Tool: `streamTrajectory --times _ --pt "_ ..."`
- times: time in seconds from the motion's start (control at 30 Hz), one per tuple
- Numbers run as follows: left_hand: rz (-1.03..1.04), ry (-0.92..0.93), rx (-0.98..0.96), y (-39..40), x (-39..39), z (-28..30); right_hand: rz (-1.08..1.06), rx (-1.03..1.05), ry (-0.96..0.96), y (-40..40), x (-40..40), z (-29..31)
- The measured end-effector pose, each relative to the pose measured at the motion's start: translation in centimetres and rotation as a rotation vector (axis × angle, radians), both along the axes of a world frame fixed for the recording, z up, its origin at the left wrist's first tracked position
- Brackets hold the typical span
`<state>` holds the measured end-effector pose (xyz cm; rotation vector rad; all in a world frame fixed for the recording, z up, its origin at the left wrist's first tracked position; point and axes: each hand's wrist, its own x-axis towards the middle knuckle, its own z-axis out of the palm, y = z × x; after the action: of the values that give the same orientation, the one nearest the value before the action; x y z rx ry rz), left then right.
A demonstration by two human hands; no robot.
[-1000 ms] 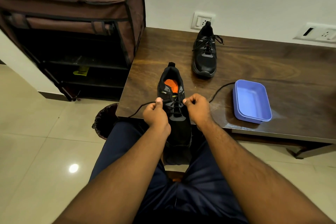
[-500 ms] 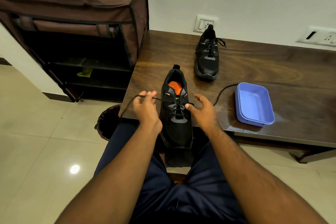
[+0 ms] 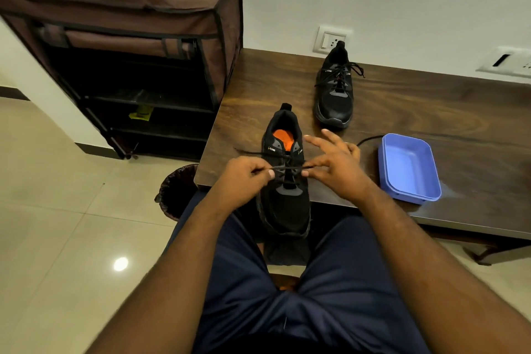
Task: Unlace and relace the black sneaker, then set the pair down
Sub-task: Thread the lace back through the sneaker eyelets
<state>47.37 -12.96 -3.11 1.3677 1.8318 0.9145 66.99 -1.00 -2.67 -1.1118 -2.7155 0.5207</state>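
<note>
Dark wood table (image 3: 416,112) against a white wall, tiled floor below, brown fabric shoe rack (image 3: 123,46) at left.

Near sneaker (image 3: 286,181) sits at the table's front edge, toe overhanging toward the lap, heel away; orange insole visible. The lace (image 3: 287,167) crosses the upper eyelets and runs taut between both hands.

Left hand (image 3: 244,178): fingers curled, thumb and forefinger pinching the lace just left of the tongue. Right hand (image 3: 336,164): thumb and forefinger pinching the lace on the right side, other fingers spread out over the collar. A loose lace tail trails right toward the blue tray (image 3: 409,169).

Judgement: relacing is under way, near the top eyelets. Next move probably calls for even tension on both ends, then feeding or crossing the ends without letting the lower rows slacken.

Second sneaker (image 3: 334,89), laced and tied, stands further back near the wall socket (image 3: 330,40), well apart from the hands. Dark bin (image 3: 176,190) beside the table's corner.
</note>
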Motion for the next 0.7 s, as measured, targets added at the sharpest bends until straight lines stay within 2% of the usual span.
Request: streamTrajectory --times 0.07,0.13,0.23,0.27,0.33,0.37,0.47,0.53,0.63,0.7 --pt "0.101 -0.093 0.018 -0.5 -0.8 -1.7 -0.036 -0.034 0.011 0.6 1.2 0.5" --pt "0.119 -0.188 0.012 -0.6 -1.0 -3.2 -0.029 -0.016 -0.025 0.5 1.6 1.1" --pt "0.019 -0.306 0.042 -0.5 -0.2 -3.5 0.027 0.036 -0.032 -0.4 0.7 1.3" --pt "-0.023 -0.263 0.077 -0.4 0.4 -3.3 0.044 0.064 -0.035 -0.7 0.2 1.3" --pt "-0.053 -0.03 0.194 -0.1 1.8 -3.0 0.058 0.098 -0.044 -1.3 -0.8 1.2" --pt "-0.04 0.03 0.263 0.0 2.3 -3.0 0.058 0.099 -0.055 -1.4 -1.2 1.2" --pt "0.068 -0.124 0.335 -0.4 2.2 -2.7 0.048 0.058 -0.062 -1.1 -1.3 1.2" --pt "0.234 -0.182 0.316 -0.8 0.5 -2.6 -0.004 0.013 -0.012 -0.3 0.0 1.3" --pt "0.45 -0.157 0.201 -1.3 -2.3 -3.6 -0.032 -0.055 0.01 0.8 1.6 1.7" --pt "0.447 -0.106 0.13 -1.3 -2.4 -4.0 0.006 -0.081 0.018 0.6 1.1 1.7"
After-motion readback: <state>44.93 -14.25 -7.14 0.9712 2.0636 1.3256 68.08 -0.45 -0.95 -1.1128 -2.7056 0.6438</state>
